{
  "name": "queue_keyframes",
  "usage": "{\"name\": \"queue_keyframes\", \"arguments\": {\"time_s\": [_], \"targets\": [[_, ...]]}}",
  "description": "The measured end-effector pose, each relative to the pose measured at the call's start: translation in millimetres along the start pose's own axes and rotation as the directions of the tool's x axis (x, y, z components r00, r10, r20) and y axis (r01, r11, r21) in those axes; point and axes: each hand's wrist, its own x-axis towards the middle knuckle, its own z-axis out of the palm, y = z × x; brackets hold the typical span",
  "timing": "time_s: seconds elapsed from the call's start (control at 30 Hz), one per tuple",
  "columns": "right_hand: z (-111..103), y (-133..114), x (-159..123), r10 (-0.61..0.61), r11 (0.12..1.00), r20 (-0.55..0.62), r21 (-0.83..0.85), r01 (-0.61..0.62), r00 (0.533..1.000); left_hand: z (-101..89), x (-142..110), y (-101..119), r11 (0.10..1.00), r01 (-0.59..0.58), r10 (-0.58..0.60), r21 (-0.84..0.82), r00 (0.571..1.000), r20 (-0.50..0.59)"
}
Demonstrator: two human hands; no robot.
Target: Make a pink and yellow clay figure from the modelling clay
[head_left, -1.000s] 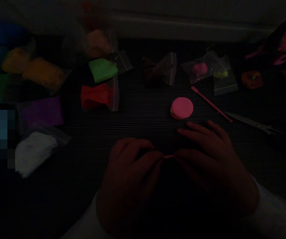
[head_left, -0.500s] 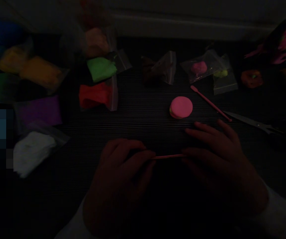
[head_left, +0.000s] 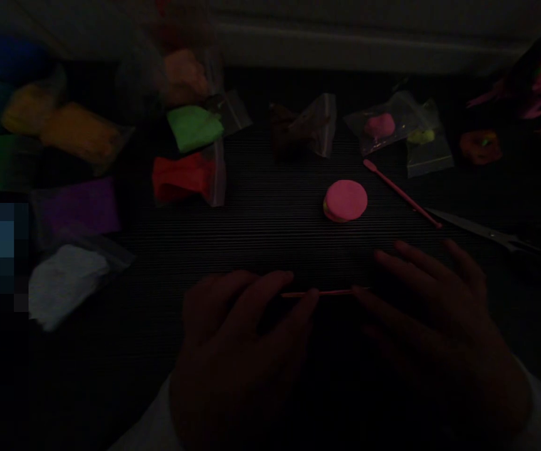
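Observation:
A thin pinkish strand (head_left: 336, 292), likely modelling clay, lies crosswise on the dark ridged table. My left hand (head_left: 246, 338) has its thumb on the strand, with the curled index finger apart from it just above the left end. Over the right end, my right hand (head_left: 444, 313) is spread, its index fingertip touching the strand. Beyond both hands sits a round pink clay piece (head_left: 346, 200), layered, with a bit of yellow-green at its left edge. The picture is very dark, so the undersides of the fingers are hidden.
A pink modelling tool (head_left: 402, 193) and scissors (head_left: 491, 235) lie to the right. Bags of clay stand around: white (head_left: 66, 282), purple (head_left: 82, 207), red (head_left: 183, 177), light green (head_left: 195, 128) and brown (head_left: 293, 128). Small bags with pink (head_left: 380, 125) and yellow (head_left: 421, 134) lumps lie behind.
My left thumb and index finger have parted, the thumb sliding right along the strand. My right hand has shifted right and toward me, fingers spread. The view has shifted slightly.

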Motion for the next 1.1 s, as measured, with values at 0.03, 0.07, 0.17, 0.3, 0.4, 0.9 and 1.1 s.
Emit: {"name": "queue_keyframes", "arguments": {"time_s": [0.03, 0.07, 0.17, 0.3, 0.4, 0.9, 1.1], "targets": [[0, -2, -1, -0.004, 1.000, 0.013, -0.017, 0.004, 1.000, 0.7, -1, 2, 1.000, -0.015, 0.015, 0.002, 1.000, -0.003], [1, -4, -1, -0.001, 1.000, 0.031, -0.028, 0.002, 1.000, 1.5, -1, 3, 1.000, -0.023, 0.023, 0.003, 1.000, -0.004], [2, -10, 2, 0.007, 1.000, 0.083, -0.028, -0.004, 0.997, 4.1, -1, 5, 0.999, -0.036, 0.036, 0.004, 0.999, 0.004], [4, -13, 7, 0.013, 0.999, 0.137, -0.043, -0.007, 0.990, 7.0, 2, 3, 0.999, -0.051, 0.051, 0.006, 0.998, 0.038], [4, -12, 7, 0.027, 0.999, 0.163, -0.041, -0.020, 0.986, 7.5, 4, 2, 0.999, -0.053, 0.052, 0.010, 0.997, 0.055], [4, -9, -1, 0.026, 0.998, 0.139, -0.052, -0.019, 0.990, 6.2, -3, -2, 0.998, -0.058, 0.054, 0.029, 0.993, 0.106], [3, -6, -6, 0.018, 0.996, 0.104, -0.088, -0.008, 0.994, 3.4, -7, -6, 0.998, -0.051, 0.046, 0.045, 0.993, 0.107]]}}
